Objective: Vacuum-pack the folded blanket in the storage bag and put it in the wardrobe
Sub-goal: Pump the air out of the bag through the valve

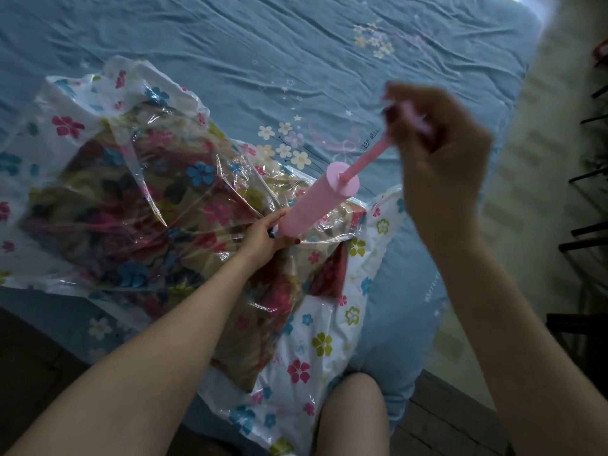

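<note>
Storage bag with blanket lies on bed, near-left. Left hand grips pink hand pump base; right hand grips plunger handle. Film looks slippery, bundle soft: grab bag edges.

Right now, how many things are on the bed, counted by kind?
Storage bag: 1
Blanket inside the bag: 1
Pink pump: 1, base held by the left hand, handle pulled by the right hand
Total: 3
</note>
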